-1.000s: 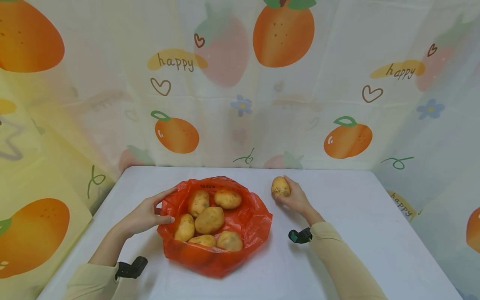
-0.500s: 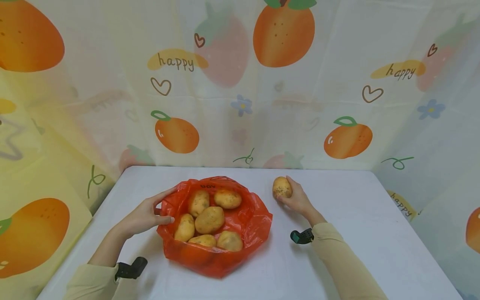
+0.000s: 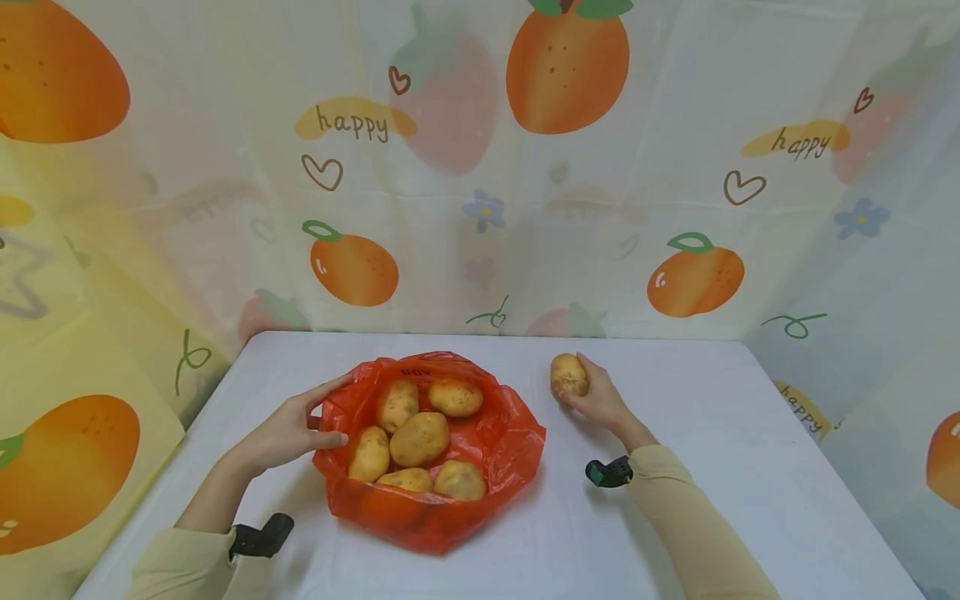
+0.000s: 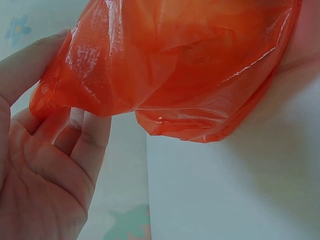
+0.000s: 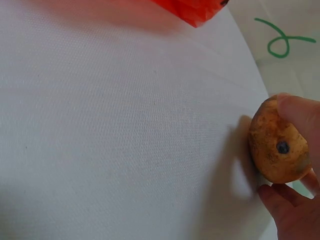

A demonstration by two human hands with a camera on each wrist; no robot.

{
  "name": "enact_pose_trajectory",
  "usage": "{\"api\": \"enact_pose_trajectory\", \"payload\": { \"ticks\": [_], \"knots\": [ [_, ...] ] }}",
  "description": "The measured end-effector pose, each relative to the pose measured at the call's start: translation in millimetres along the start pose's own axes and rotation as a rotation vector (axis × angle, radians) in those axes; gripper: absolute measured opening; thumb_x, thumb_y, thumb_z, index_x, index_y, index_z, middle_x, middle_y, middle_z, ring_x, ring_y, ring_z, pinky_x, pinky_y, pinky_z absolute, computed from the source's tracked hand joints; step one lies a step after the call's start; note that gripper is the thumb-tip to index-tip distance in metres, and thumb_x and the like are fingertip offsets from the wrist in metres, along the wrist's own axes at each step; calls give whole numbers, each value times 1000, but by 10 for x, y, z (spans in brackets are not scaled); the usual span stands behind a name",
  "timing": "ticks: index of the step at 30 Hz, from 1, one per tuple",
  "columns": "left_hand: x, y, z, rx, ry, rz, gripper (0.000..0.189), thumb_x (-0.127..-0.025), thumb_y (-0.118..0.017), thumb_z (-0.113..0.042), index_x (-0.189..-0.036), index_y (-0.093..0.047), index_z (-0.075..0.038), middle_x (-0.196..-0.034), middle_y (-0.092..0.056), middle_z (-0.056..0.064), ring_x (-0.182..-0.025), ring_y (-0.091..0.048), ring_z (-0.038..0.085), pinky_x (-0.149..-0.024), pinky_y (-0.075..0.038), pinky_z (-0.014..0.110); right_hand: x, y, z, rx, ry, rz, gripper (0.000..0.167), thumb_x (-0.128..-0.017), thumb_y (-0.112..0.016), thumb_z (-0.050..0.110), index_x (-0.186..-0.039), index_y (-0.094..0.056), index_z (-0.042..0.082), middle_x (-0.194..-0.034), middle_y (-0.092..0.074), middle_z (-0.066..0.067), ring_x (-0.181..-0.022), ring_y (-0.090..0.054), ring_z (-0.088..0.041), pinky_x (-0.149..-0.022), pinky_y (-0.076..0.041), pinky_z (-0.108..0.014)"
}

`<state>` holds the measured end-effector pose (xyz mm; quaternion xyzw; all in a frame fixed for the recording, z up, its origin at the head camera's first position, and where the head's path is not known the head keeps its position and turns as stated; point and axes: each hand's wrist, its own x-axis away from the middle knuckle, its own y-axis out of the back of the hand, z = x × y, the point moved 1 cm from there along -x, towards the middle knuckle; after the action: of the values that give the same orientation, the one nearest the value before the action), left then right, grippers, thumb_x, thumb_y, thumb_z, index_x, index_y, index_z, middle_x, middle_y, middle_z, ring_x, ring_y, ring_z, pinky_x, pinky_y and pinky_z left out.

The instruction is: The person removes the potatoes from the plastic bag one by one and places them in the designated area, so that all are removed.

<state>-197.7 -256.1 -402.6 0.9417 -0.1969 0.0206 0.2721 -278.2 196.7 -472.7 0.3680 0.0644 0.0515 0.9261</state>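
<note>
The left hand point(image 3: 281, 433) reaches in from the lower left, wrist bent and palm turned toward the bag, its thumb and fingers parted but curved round the left edge of a red plastic bag point(image 3: 435, 525), with thin film held between them. The right hand point(image 3: 602, 402) stretches farther forward, the forearm slanting in from the lower right; its thumb and fingers are curled round a single potato point(image 3: 568, 375), gripping it from above and below in the right wrist view. That potato is beyond the bag's right side, near the far edge of the white counter point(image 3: 720, 433); I cannot tell whether it touches the surface. Pale beige sleeves point(image 3: 690, 517) cover both forearms, and a dark device point(image 3: 262, 536) sits at each wrist. Behind and to both sides hangs a light cloth backdrop point(image 3: 570, 217) printed with oranges, strawberries, hearts, blue flowers and the word "happy"; it turns yellowish at the left. There is one bag, its mouth spread wide and facing up, and six loose potatoes point(image 3: 419, 440) show inside; counting the one in the right hand, seven are visible.
</note>
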Motion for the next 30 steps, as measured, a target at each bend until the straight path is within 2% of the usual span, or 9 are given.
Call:
{"api": "enact_pose_trajectory", "payload": {
  "ticks": [7,19,25,30],
  "knots": [
    [5,-2,-4,9,0,3,79,-80,-70,-15,-145,-27,-26,-138,-39,18,-99,-60,28,-76,-55,36,3,-2,-13,12,-35,18,79,-82,-66,16,-142,-20,-6,-140,-31,-29,-127,-34,-40,-105,-28,-53],
    [16,1,-19,13,18,-1,79,-80,-70,-16,-145,-27,-27,-137,-41,18,-98,-59,27,-74,-55,35,23,32,-26,-9,-8,17,80,-84,-66,18,-142,-19,-8,-142,-27,-30,-130,-29,-43,-107,-24,-54],
    [14,5,-23,10,18,1,79,-80,-70,-16,-145,-28,-27,-137,-41,18,-99,-59,28,-74,-55,35,40,80,-23,-21,-41,32,82,-85,-66,24,-144,-17,-4,-144,-24,-29,-130,-29,-43,-105,-30,-53],
    [8,4,-26,16,17,3,78,-80,-70,-15,-145,-28,-27,-134,-44,18,-97,-59,27,-73,-55,35,78,151,-3,-26,-62,43,76,-88,-61,24,-145,-18,1,-145,-23,-28,-128,-31,-47,-101,-33,-55]
  ]
}}
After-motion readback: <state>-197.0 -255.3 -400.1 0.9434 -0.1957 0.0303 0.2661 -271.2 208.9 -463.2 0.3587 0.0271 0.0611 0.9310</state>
